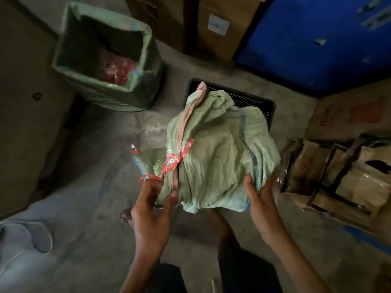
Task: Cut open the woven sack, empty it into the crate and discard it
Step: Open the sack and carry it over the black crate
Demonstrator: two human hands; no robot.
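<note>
so the green woven sack (220, 153) is held up over the near end of the black crate (254, 100), neck tied shut with red plastic string (175, 160). left hand (152, 212) pinches the cloth just below the knot, right hand (262, 208) cups the sack's right side, fingers spread flat on it. another open green sack (103, 58) with red stuff inside sits on the floor, far left.
</note>
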